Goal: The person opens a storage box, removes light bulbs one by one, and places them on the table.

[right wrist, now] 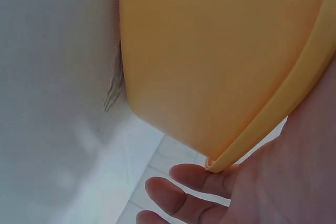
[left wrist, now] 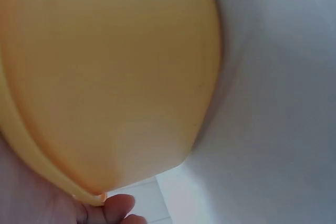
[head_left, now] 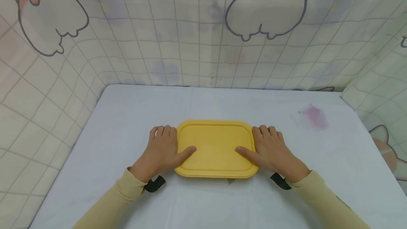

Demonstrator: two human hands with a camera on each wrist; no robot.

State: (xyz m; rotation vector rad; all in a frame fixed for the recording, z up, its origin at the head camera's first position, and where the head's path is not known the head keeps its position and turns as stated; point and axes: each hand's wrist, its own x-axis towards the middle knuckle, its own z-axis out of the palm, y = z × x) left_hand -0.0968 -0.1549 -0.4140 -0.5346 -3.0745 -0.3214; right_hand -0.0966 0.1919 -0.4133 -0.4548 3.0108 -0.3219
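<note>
A yellow plastic box with rounded corners sits on the white-covered table, its flat lid facing up. My left hand holds its left end, thumb laid over the lid and the other fingers along the rim. At the opposite end my right hand grips in the same way, thumb on top. Both wrist views show the smooth side wall of the box narrowing toward the table below the rim. Fingertips of the right hand curl by the rim's corner.
The white tabletop surrounds the box and has a pink stain at the right. A grid-patterned curtain with cartoon animals hangs behind and at both sides. Part of a small dark mark shows at the box's front edge.
</note>
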